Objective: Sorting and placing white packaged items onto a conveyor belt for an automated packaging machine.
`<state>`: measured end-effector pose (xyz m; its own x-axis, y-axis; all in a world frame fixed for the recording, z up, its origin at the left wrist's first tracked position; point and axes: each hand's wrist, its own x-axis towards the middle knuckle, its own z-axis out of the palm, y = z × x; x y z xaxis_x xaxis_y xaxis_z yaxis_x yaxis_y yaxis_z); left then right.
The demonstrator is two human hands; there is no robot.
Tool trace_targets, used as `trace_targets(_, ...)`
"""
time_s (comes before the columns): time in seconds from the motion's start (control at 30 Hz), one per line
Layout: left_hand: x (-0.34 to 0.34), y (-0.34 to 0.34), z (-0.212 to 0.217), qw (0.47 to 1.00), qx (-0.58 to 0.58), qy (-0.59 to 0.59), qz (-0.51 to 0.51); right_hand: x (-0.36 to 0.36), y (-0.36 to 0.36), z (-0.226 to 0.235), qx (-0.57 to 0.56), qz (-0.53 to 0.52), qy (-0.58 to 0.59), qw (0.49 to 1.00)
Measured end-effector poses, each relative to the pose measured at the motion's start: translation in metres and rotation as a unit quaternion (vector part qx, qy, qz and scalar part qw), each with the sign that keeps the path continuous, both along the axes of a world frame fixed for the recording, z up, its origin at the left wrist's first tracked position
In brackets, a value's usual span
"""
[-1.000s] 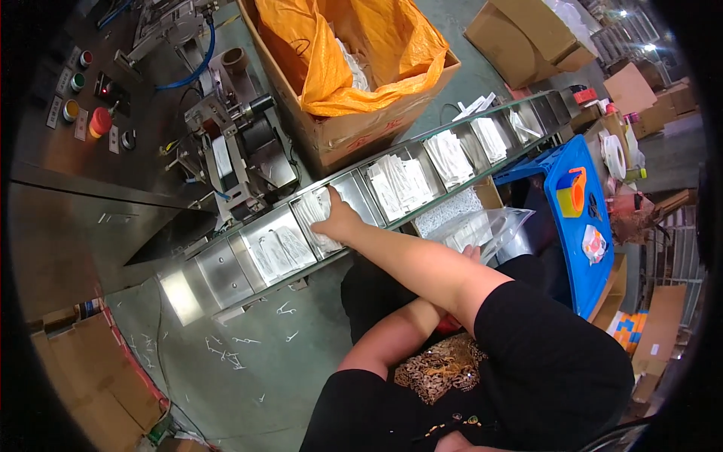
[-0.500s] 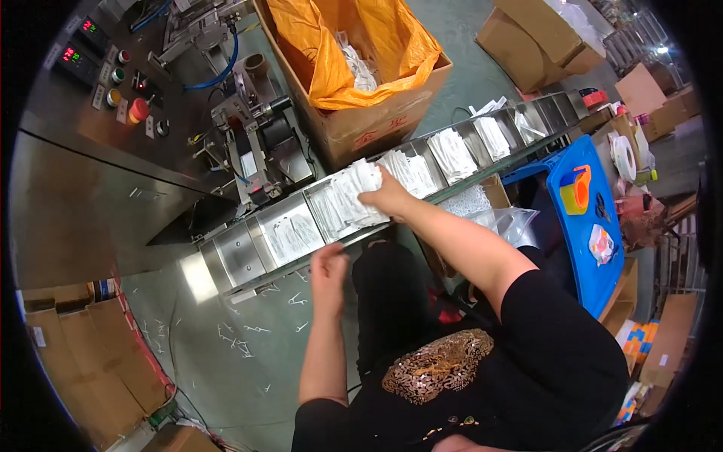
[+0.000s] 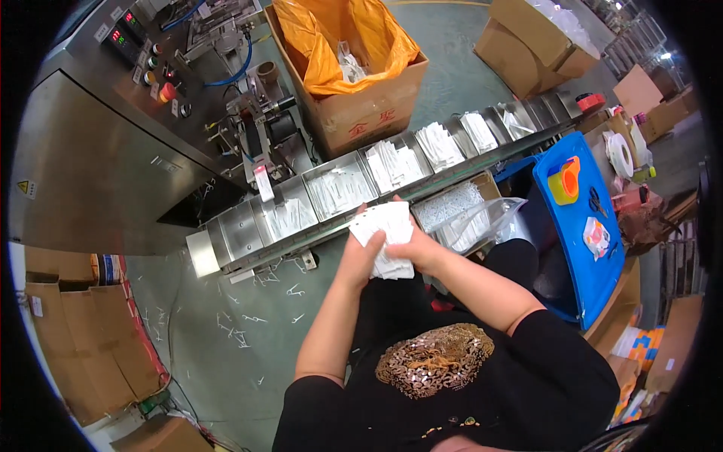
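Note:
Close in front of my body, both hands grip a fanned stack of flat white packets (image 3: 388,226). My left hand (image 3: 360,260) is closed on the stack's left side, thumb on top. My right hand (image 3: 416,250) clasps the right side, its thumb also across the packets. Just beyond, a metal conveyor (image 3: 242,235) divided into compartments runs from lower left to upper right. Loose white packets (image 3: 339,190) lie in the compartment nearest my hands, and more white packets (image 3: 393,166) fill those to the right. What is printed on them is too small to tell.
A steel machine (image 3: 98,166) with buttons stands left. Behind the conveyor is a carton (image 3: 369,113) lined with an orange bag (image 3: 316,53). At right, a blue tray (image 3: 580,264) holds a yellow-orange tape roll (image 3: 565,181) and scissors (image 3: 596,202). Small white pieces (image 3: 241,335) litter the floor.
My right hand has brought the packets from above the conveyor down toward my body. My left hand, empty before, has taken hold of the stack too. The view has shifted slightly.

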<state>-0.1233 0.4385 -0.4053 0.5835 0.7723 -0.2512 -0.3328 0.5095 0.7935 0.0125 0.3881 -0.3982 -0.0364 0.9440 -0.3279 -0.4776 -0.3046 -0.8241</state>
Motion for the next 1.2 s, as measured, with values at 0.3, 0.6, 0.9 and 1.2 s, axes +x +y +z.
trace_targets(0.3, -0.029, -0.053, 0.025, 0.989, 0.066, -0.132, 0.028, -0.019, -0.059, 0.007, 0.238, 0.054, -0.359, 0.901)
trace_targets(0.6, -0.030, -0.099, 0.002, 0.987, 0.103, -0.074, 0.094, -0.035, -0.084, -0.009, 0.433, 0.006, -0.419, 0.798)
trace_targets(0.9, -0.029, -0.113, 0.018, 0.987, 0.100, -0.099, 0.084, -0.030, -0.092, -0.004, 0.426, 0.003, -0.445, 0.788)
trace_targets(1.2, -0.034, -0.126, -0.003, 0.988, 0.109, -0.026, 0.110, -0.034, -0.098, -0.009, 0.445, -0.012, -0.394, 0.804)
